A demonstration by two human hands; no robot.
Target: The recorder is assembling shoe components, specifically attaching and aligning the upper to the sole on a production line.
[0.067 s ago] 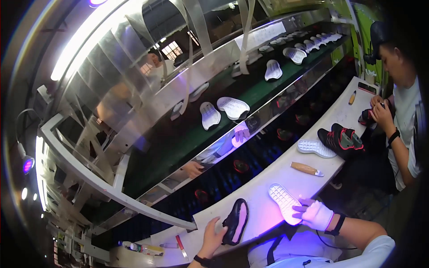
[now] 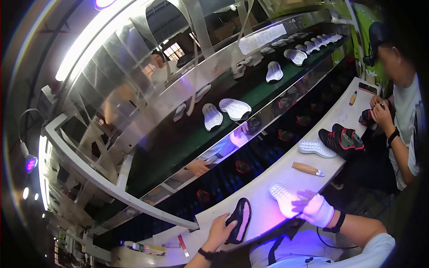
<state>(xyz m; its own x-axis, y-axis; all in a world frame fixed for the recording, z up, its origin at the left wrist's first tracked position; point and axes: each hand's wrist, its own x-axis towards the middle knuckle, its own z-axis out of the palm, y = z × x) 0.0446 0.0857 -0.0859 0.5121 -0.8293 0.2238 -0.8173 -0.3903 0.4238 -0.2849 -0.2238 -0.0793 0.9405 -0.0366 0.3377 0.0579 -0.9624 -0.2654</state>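
A black shoe upper [image 2: 239, 220] lies on the bench, its pink underside facing up. My bare left hand [image 2: 219, 233] is closed on the shoe's left side, thumb against its edge. To the right, a white shoe sole [image 2: 284, 199] with a gridded tread glows under violet light. My right hand [image 2: 314, 208], in a white glove with bare fingertips, is at the sole's near right end. Its fingers are stretched and apart, overlapping the sole's edge; whether they press on it is hard to see.
Behind the bench [image 2: 263, 223] runs a green conveyor [image 2: 178, 147] carrying white soles. A wooden-handled brush [image 2: 307, 169], another sole [image 2: 316, 148] and black-red shoes [image 2: 342, 139] lie rightward, near a co-worker [image 2: 404, 111]. A red-handled tool [image 2: 183, 245] and bottles [image 2: 147, 248] lie left.
My left hand has moved up and right onto the shoe upper and taken hold of it. My right hand's fingers have lifted and spread slightly at the white sole.
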